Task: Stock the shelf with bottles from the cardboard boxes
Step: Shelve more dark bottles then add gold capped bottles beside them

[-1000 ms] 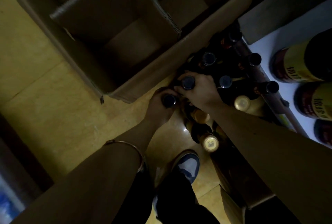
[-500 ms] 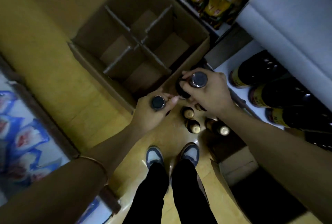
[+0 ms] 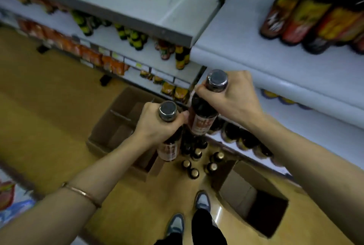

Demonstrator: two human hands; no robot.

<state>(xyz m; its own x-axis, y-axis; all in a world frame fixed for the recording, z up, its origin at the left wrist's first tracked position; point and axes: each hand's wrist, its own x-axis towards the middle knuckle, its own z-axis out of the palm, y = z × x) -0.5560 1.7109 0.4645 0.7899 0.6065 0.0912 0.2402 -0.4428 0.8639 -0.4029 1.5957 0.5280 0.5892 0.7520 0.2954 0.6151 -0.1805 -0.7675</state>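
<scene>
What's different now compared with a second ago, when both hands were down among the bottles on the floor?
Both hands have come up from the floor cluster. The left hand has lifted one bottle by its neck, and the right hand another bottle, now level with the white shelf. The grips are unchanged. The remaining bottles and the divided cardboard box stay on the floor.

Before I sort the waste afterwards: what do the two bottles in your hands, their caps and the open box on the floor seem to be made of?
Left bottle and right bottle: dark and glossy, glass or plastic, can't tell; labels look like paper. Caps: shiny grey with highlights, likely metal or foil-wrapped. Box: matte brown cardboard with dividers.
</scene>
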